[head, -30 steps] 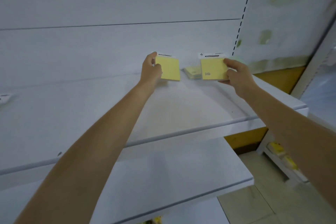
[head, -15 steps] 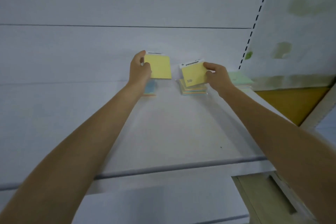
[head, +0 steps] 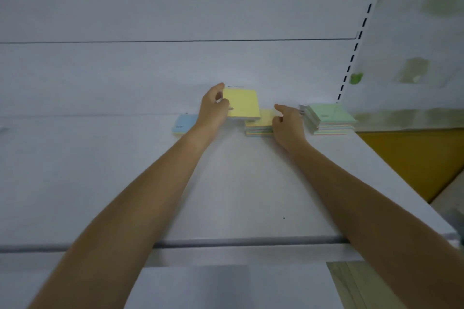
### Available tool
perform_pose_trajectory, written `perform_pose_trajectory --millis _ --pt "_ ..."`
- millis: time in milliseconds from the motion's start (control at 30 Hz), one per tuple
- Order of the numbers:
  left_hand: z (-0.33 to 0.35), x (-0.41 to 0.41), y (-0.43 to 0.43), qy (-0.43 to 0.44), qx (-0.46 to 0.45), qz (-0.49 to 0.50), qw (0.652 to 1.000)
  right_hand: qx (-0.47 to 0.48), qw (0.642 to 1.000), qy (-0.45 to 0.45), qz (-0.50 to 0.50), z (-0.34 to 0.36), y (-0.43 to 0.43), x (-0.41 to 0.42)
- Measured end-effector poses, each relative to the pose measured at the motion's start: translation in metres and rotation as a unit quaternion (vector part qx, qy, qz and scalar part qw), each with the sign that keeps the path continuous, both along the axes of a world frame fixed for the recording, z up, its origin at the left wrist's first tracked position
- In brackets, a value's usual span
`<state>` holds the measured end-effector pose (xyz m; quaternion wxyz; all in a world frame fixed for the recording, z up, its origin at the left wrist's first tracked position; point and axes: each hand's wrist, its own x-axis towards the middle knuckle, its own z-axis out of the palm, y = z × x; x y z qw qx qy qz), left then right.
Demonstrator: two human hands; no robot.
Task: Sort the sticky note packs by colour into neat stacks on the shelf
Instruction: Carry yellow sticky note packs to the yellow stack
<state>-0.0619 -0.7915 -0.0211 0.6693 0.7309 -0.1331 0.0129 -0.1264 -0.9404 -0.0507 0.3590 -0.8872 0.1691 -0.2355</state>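
White shelf (head: pixel 238 195) bears blue pack (head: pixel 184 124), yellow stack (head: pixel 259 126), green stack (head: pixel 329 118).

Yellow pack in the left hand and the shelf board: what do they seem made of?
Yellow pack: likely paper, matte pastel face, white header strip on top. Shelf: smooth white, faint sheen; painted metal or laminate, cannot tell which.

Raised yellow pack (head: pixel 242 103), tilted, overlapping the yellow stack (head: pixel 259 126); blue pack (head: pixel 184 125) at left, green stack (head: pixel 329 118) at right, on shelf (head: pixel 238 195)
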Motion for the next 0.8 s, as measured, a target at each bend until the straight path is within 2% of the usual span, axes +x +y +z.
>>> perform_pose_trajectory --millis 100,167,267,333,467,567,633,700,800 --pt "-0.003 -0.003 -0.014 0.009 0.016 -0.020 1.000 0.114 0.993 -0.020 -0.015 0.001 -0.006 0.000" --pt "-0.006 -0.006 -0.021 -0.008 0.059 -0.024 0.998 0.182 0.983 0.003 -0.004 0.003 -0.012 0.004" --pt "-0.017 -0.009 -0.025 -0.047 0.161 -0.014 0.986 0.179 0.982 0.048 0.025 0.003 -0.016 -0.002" --pt "-0.025 -0.009 -0.027 -0.056 0.202 -0.038 0.977 0.160 0.987 0.021 0.022 0.001 -0.016 -0.009" --pt "-0.027 -0.008 -0.032 -0.044 0.238 -0.100 0.965 0.034 0.999 -0.016 0.007 0.000 -0.021 -0.019" --pt "-0.029 -0.007 -0.031 -0.092 0.306 -0.086 0.944 -0.074 0.996 0.039 0.032 -0.002 -0.031 -0.029" --pt "-0.025 -0.006 -0.028 -0.140 0.342 -0.048 0.928 -0.177 0.982 0.055 0.047 -0.001 -0.035 -0.035" --pt "-0.013 -0.006 -0.023 -0.193 0.369 -0.018 0.909 -0.282 0.957 0.017 0.065 0.004 -0.034 -0.037" --pt "0.010 -0.009 -0.007 -0.254 0.419 0.017 0.872 -0.365 0.926 0.006 0.099 0.010 -0.023 -0.037"
